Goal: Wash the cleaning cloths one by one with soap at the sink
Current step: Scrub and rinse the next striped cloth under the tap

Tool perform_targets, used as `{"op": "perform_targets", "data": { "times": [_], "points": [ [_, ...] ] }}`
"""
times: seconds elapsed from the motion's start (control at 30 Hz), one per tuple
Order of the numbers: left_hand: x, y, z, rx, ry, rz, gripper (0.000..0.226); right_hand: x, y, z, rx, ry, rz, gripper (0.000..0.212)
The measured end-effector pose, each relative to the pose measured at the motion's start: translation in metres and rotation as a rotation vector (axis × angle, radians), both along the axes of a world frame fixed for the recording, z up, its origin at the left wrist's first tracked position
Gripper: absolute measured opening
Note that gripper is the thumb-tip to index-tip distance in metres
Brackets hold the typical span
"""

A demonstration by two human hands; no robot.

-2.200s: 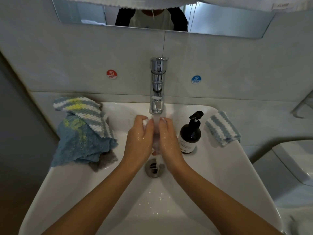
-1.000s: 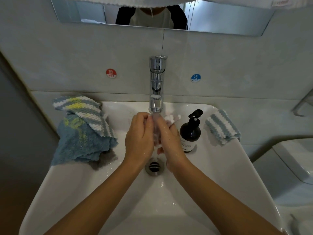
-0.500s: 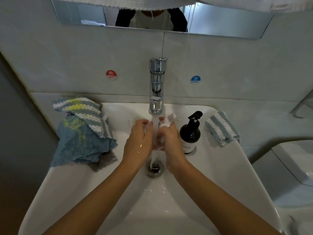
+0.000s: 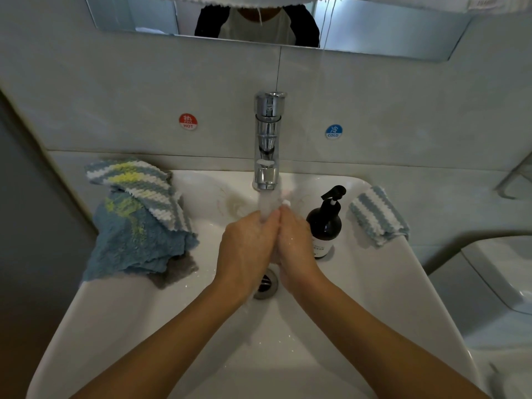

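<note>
My left hand (image 4: 247, 243) and my right hand (image 4: 296, 243) are pressed together over the drain (image 4: 269, 285) of the white sink (image 4: 115, 312). They are under water running from the chrome faucet (image 4: 267, 139). Both grip a small pale cloth (image 4: 286, 201) between them. Only a white-pink tip of it shows above my right fingertips. A dark soap pump bottle (image 4: 324, 226) stands just right of my right hand.
On the left rim lies a pile: a striped cloth with yellow stains (image 4: 138, 185) on a blue cloth (image 4: 129, 243) and a grey one (image 4: 175, 272). A folded blue-and-white striped cloth (image 4: 377, 217) sits on the right rim. A toilet (image 4: 495, 283) stands at the right.
My hands have kept rubbing together under the stream. The pale cloth tip that stuck out above my right fingers now shows less, and both hands sit slightly lower and closer together.
</note>
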State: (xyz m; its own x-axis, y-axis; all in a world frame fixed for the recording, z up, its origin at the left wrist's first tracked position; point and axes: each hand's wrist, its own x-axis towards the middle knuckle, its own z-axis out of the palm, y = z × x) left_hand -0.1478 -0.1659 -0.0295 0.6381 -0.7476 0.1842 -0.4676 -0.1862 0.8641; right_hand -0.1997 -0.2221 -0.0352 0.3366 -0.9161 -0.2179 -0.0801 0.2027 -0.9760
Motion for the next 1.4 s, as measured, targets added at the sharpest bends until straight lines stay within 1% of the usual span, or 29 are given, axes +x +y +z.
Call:
{"op": "perform_targets", "data": {
  "times": [0.07, 0.1, 0.13, 0.2, 0.3, 0.4, 0.47, 0.53, 0.67, 0.73, 0.8, 0.9, 0.97, 1.0, 1.07, 1.1, 1.2, 1.23, 1.27, 1.3, 1.4],
  "points": [
    [-0.002, 0.001, 0.004, -0.067, 0.147, -0.014, 0.038, 0.002, 0.000, 0.002, -0.052, 0.043, 0.017, 0.039],
    [-0.002, 0.002, 0.005, -0.095, 0.185, -0.019, 0.037, 0.002, 0.000, 0.002, -0.097, 0.069, 0.032, 0.036],
    [-0.002, 0.003, 0.005, -0.116, 0.200, -0.021, 0.036, 0.001, 0.000, 0.001, -0.141, 0.076, 0.040, 0.030],
    [0.000, 0.003, 0.002, -0.135, 0.225, -0.019, 0.034, -0.003, 0.005, 0.005, -0.169, 0.012, 0.037, 0.019],
    [0.006, 0.001, 0.000, -0.114, 0.260, 0.044, 0.020, -0.010, 0.008, 0.012, -0.224, -0.021, 0.120, 0.026],
    [0.008, 0.002, 0.006, -0.157, 0.281, 0.095, 0.004, -0.008, 0.009, 0.015, -0.144, -0.020, 0.174, 0.028],
    [0.006, 0.004, 0.011, -0.225, 0.305, 0.078, 0.009, -0.007, 0.010, 0.017, -0.089, -0.011, 0.206, 0.027],
    [0.003, 0.006, 0.013, -0.266, 0.345, 0.015, 0.017, -0.008, 0.010, 0.019, -0.038, -0.013, 0.224, 0.024],
    [0.001, 0.007, 0.009, -0.278, 0.410, -0.073, 0.048, -0.008, 0.006, 0.020, 0.022, -0.017, 0.204, 0.031],
    [0.002, 0.006, 0.005, -0.268, 0.385, -0.097, 0.061, -0.008, 0.005, 0.021, 0.010, -0.022, 0.136, 0.030],
    [0.000, 0.005, 0.003, -0.256, 0.349, -0.116, 0.064, -0.010, 0.004, 0.020, -0.037, -0.085, 0.069, 0.024],
    [-0.004, 0.005, 0.004, -0.261, 0.357, -0.134, 0.057, -0.011, 0.001, 0.018, -0.123, -0.121, 0.001, 0.012],
    [-0.006, 0.005, 0.009, -0.242, 0.418, -0.119, 0.044, -0.011, 0.001, 0.017, -0.141, -0.117, -0.015, 0.008],
    [-0.005, 0.005, 0.010, -0.219, 0.445, -0.109, 0.035, -0.010, 0.002, 0.017, -0.143, -0.122, -0.011, 0.009],
    [-0.003, 0.004, 0.011, -0.159, 0.424, -0.090, 0.021, -0.009, 0.004, 0.016, -0.147, -0.106, 0.007, 0.016],
    [-0.001, 0.004, 0.009, -0.140, 0.384, -0.080, 0.022, -0.009, 0.004, 0.015, -0.143, -0.098, 0.007, 0.019],
    [0.004, 0.005, 0.004, -0.097, 0.232, -0.066, 0.044, -0.008, 0.003, 0.016, -0.115, -0.110, -0.004, 0.030],
    [0.004, 0.005, 0.004, -0.074, 0.182, -0.058, 0.045, -0.009, 0.002, 0.016, -0.106, -0.133, -0.006, 0.032],
    [0.004, 0.004, 0.003, -0.050, 0.154, -0.051, 0.041, -0.009, 0.002, 0.016, -0.087, -0.165, -0.009, 0.033],
    [0.004, 0.003, 0.004, -0.046, 0.164, -0.048, 0.036, -0.010, 0.002, 0.016, -0.068, -0.183, -0.012, 0.035],
    [0.006, 0.001, 0.007, -0.041, 0.261, -0.023, 0.024, -0.011, 0.001, 0.017, -0.054, -0.159, 0.006, 0.036]
  ]
}}
